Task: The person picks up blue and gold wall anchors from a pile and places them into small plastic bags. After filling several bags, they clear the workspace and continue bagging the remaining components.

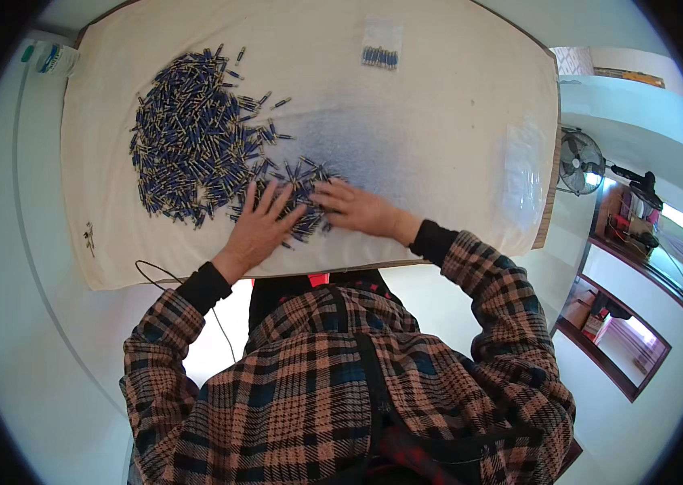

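Observation:
A large pile of small dark blue cylindrical pieces with gold-coloured ends covers the left part of the cloth-covered table. At its near right edge, a smaller cluster lies around and between my two hands. My left hand rests there with its fingers spread over the pieces. My right hand comes in from the right, its fingers stretched toward the same cluster and slightly blurred. Neither hand visibly grips a piece, though the fingertips partly cover some of them.
A clear bag with a row of similar pieces lies at the far side. Clear plastic bags lie at the right edge. A few thin metal bits sit near left. A bottle and a fan are beside the table.

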Action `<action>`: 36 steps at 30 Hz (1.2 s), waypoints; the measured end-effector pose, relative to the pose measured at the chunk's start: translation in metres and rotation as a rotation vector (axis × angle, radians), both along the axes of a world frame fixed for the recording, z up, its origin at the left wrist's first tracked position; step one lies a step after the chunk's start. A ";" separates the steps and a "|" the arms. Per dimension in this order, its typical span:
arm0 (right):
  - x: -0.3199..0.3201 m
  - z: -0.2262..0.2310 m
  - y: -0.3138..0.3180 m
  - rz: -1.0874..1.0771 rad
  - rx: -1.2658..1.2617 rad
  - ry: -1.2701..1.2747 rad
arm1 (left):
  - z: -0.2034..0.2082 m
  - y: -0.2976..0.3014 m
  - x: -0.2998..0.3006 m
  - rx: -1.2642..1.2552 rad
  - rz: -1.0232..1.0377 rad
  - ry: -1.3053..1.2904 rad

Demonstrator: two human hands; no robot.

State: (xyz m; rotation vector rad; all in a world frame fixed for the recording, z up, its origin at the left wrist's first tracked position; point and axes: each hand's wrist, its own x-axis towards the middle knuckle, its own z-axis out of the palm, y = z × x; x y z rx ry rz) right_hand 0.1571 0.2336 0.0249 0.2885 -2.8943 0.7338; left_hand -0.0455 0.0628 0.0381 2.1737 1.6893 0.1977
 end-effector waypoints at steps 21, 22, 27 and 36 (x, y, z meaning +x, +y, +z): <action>-0.159 -0.005 -0.034 -0.705 0.078 0.015 | -0.011 0.046 -0.079 0.169 0.396 0.312; -0.145 -0.001 -0.036 -0.601 0.046 -0.014 | -0.008 0.038 -0.071 0.119 0.373 0.274; -0.088 0.015 -0.049 -0.456 -0.003 -0.025 | 0.004 0.003 -0.024 -0.007 0.317 0.109; -0.017 0.002 -0.042 -0.287 0.114 -0.087 | 0.017 -0.005 0.023 -0.006 0.203 0.024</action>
